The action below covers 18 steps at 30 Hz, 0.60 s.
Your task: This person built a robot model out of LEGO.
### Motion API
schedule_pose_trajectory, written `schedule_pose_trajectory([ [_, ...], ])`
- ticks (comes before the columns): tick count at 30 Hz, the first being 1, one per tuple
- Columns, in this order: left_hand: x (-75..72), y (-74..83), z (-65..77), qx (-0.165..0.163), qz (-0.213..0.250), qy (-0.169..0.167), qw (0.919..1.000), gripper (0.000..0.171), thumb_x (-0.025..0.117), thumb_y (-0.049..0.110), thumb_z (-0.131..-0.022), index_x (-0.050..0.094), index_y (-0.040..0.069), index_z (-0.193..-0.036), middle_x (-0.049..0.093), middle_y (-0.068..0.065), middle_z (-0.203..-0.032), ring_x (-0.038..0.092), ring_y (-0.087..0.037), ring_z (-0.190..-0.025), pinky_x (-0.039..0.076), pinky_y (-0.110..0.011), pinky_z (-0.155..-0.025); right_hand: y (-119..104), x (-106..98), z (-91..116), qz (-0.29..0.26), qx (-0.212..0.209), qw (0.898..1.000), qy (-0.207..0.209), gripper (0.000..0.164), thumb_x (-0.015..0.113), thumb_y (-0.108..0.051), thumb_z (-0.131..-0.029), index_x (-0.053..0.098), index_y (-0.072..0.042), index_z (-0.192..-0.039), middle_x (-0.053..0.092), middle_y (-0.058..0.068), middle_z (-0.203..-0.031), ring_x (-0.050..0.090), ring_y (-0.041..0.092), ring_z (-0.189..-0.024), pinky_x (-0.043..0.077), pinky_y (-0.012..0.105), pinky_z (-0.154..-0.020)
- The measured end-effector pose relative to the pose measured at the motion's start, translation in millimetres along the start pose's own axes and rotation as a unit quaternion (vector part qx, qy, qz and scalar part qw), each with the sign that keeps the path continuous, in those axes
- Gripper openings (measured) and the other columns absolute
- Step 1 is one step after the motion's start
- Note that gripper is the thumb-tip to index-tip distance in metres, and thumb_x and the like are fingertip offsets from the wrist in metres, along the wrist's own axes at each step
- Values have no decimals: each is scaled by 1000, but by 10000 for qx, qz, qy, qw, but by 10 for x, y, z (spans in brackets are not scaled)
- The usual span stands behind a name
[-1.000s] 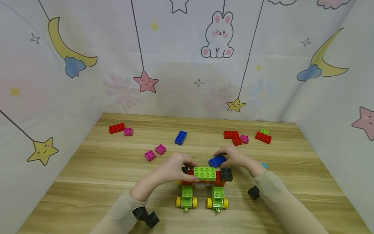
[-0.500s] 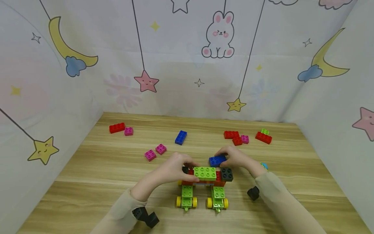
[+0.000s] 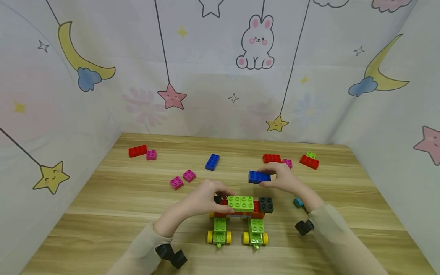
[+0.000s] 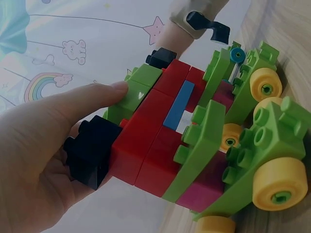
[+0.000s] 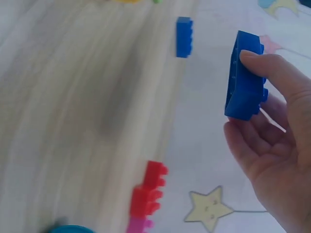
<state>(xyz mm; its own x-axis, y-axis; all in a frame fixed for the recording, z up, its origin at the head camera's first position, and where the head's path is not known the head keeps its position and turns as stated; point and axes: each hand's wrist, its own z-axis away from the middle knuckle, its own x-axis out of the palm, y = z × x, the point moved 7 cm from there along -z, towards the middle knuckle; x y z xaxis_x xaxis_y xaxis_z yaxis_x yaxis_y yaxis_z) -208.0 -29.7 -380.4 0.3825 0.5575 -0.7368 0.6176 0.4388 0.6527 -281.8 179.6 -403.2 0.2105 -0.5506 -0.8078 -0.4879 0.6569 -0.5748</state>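
My left hand (image 3: 207, 196) grips the left end of a toy vehicle built of bricks, its thumb on the lime green top bricks (image 3: 240, 204). Red bricks (image 4: 146, 131) form the body beneath, with a black brick (image 3: 266, 204) on the right end and another black brick (image 4: 92, 150) by my left palm. Green wheeled bases (image 3: 256, 233) with yellow wheels carry the build on the table. Behind and above it, my right hand (image 3: 282, 177) pinches a blue brick (image 3: 258, 177) between thumb and fingers; its hollow underside shows in the right wrist view (image 5: 233, 82).
At the back left lie a red brick (image 3: 137, 151) and a pink brick (image 3: 151, 154). Two pink bricks (image 3: 177, 182) and a blue brick (image 3: 212, 162) are nearer the middle. More red bricks (image 3: 309, 162) lie back right. A teal round piece (image 3: 298, 202) sits beside my right forearm.
My right hand has moved up and away from the vehicle with the blue brick, now partly covering the red bricks behind. The left hand and the vehicle have stayed in place.
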Motion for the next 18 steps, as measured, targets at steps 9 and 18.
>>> schedule_pose_trajectory([
  [9, 8, -19, 1, -15, -6, 89, 10000, 36, 80, 27, -83, 73, 7, -112, 73, -5, -107, 68, -16, -97, 55, -25, -82, -438, -184, 96, -19, -392, 9989, 257, 38, 81, -17, -80, 71, -5, -114, 72, 6, -106, 65, 19, -93, 56, 42, -84],
  [18, -15, -16, -14, 27, -57, 159, 9999, 38, 80, 28, -82, 72, 5, -112, 74, -7, -106, 69, -16, -95, 55, -23, -83, -843, -177, 163, -129, -848, 9962, 115, 36, 81, -17, -80, 71, -7, -114, 72, 4, -107, 66, 18, -95, 56, 34, -84],
])
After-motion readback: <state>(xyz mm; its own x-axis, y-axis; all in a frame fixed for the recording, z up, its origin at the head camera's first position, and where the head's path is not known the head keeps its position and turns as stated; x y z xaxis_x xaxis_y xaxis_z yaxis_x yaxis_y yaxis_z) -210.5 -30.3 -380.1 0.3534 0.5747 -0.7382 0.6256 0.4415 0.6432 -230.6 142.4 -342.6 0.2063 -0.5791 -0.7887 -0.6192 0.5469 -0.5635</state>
